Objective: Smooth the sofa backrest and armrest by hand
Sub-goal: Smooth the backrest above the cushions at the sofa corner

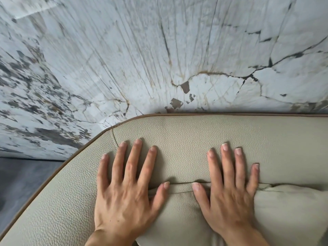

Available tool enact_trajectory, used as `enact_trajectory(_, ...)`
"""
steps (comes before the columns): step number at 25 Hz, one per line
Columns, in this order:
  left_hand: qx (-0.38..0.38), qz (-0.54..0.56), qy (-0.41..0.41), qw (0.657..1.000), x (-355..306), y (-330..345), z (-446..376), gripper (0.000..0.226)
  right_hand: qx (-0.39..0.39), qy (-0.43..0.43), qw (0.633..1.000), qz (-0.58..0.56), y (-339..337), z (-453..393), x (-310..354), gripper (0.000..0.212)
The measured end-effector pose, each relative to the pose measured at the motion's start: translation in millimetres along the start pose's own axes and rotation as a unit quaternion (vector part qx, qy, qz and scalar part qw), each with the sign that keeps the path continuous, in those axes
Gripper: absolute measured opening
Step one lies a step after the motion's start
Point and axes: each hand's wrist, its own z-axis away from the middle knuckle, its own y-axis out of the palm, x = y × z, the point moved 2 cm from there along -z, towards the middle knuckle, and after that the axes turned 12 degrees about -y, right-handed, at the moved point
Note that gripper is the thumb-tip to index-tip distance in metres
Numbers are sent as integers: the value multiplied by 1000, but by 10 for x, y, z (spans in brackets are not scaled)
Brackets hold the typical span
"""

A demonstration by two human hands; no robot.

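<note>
In the head view, the left hand (pixel 124 189) and right hand (pixel 229 189) are lying flat, fingers spread and gripping nothing, at lower centre on the beige backrest (pixel 195 135), seemingly pressing creases out beside the marbled wall (pixel 142 50).

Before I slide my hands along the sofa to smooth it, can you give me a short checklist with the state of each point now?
1. Left hand flat on the backrest, fingers spread: ok.
2. Right hand flat, fingers spread: ok.
3. Both hands empty, nothing under the palms: ok as far as visible.
4. Leather between the hands smooth: not ok, a seam fold runs between the thumbs.
5. Cushion at the right lying smooth: not ok, it looks puckered near the right hand.
6. Brown piping along the top edge lying straight: ok in the part in view.
</note>
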Motion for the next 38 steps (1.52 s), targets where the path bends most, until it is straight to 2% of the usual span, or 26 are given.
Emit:
enact_trajectory(13, -10, 4, 14, 1000, 3, 138, -266, 75, -28, 17, 999, -1, 192, -207, -40, 75)
enact_trajectory(19, 67, -19, 4, 998, -27, 58, -296, 74, 14, 25, 1000, 1, 112, -223, -54, 75)
enact_trajectory(23, 132, -15, 0, 991, -24, -134, -268, 76, 83, 18, 996, -9, -223, -246, -42, 73)
enact_trajectory(25, 141, 5, -9, 990, -9, -266, -189, 78, 103, 18, 994, -33, -423, -197, -27, 71)
enact_trajectory(32, 41, 53, 7, 998, 69, -992, 361, 65, 92, 26, 995, -37, -1271, 280, 155, 69)
enact_trajectory(38, -2, 59, 13, 998, 55, -2042, 733, 64, 61, 2, 998, -22, -2449, 419, 341, 69)
